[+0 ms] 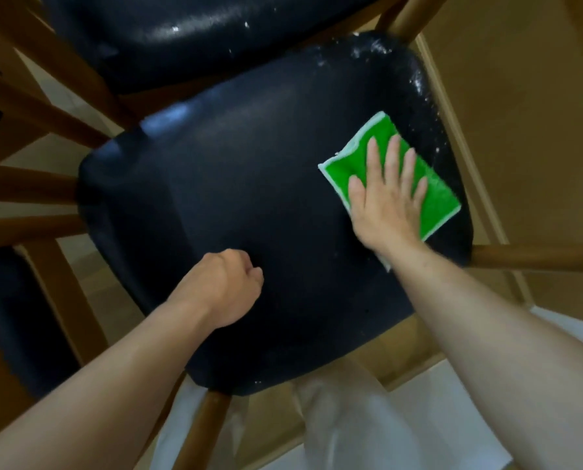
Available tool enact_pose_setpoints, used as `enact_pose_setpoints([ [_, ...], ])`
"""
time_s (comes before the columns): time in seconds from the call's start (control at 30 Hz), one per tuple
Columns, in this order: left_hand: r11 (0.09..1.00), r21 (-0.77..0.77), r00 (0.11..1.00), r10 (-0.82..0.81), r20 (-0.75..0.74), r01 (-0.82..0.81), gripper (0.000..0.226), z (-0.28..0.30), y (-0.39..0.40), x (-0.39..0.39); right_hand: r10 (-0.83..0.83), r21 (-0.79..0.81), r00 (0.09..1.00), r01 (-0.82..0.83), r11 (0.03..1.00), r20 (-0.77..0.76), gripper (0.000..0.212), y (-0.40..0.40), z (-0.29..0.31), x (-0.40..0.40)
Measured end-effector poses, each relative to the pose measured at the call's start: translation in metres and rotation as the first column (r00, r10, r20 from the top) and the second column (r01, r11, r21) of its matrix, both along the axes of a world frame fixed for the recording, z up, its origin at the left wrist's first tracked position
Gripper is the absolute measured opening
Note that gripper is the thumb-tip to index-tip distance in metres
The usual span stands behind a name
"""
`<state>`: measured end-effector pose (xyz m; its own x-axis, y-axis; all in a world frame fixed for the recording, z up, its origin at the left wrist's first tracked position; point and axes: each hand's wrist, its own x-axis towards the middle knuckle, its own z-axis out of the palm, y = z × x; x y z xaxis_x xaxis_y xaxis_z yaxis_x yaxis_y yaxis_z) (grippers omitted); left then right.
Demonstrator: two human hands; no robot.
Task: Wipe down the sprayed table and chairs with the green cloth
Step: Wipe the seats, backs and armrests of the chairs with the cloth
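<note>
— Where's the green cloth (436, 195)?

— On the right side of the dark chair seat (235, 212), folded flat. The right hand (386, 201) presses down on it, fingers (392, 157) straight and slightly spread, the thumb out to the left on the cloth's near edge.

— And beyond those fingertips?

— White specks of spray on the seat's far right rim, up to the corner by the wooden chair leg (408, 18).

— The left hand (223, 286)?

— Balled into a fist, fingers curled under and holding nothing — it sits over the seat's near-left part, well apart from the cloth. Whether it touches the seat, I cannot tell.

— Anything else nearby?

— A second dark chair seat (188, 32) past the first one, also flecked with white, and wooden rails (28, 228) to the left of the fist.
</note>
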<state>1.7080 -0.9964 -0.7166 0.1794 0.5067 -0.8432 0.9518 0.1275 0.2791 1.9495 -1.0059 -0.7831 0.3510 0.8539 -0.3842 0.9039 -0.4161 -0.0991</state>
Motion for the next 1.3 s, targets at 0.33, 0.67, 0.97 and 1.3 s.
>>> enact_pose_setpoints([
  [0.33, 0.976, -0.052, 0.958, 0.198, -0.208, -0.213, 0.024, 0.016, -0.029, 0.004, 0.804, -0.083, 0.527, -0.846, 0.526, -0.276, 0.075, -0.100, 0.008, -0.023],
  [0.67, 0.896, -0.136, 0.904, 0.408, -0.127, -0.424, 0.025, 0.023, -0.055, 0.090, 0.342, -0.059, 0.935, -0.348, 0.936, -0.098, 0.074, 0.030, 0.010, 0.051],
  [0.97, 0.822, -0.100, 0.827, 0.551, -0.109, -0.561, 0.028, 0.021, -0.067, 0.078, 0.793, -0.196, 0.523, -0.852, 0.485, -0.312, 0.089, -0.127, 0.015, -0.018],
  [1.3, 0.534, 0.074, 0.534, 0.845, -0.021, -0.843, 0.035, 0.016, -0.076, -0.018, 0.558, -0.031, 0.830, -0.558, 0.829, -0.013, 0.073, 0.040, 0.000, 0.008],
])
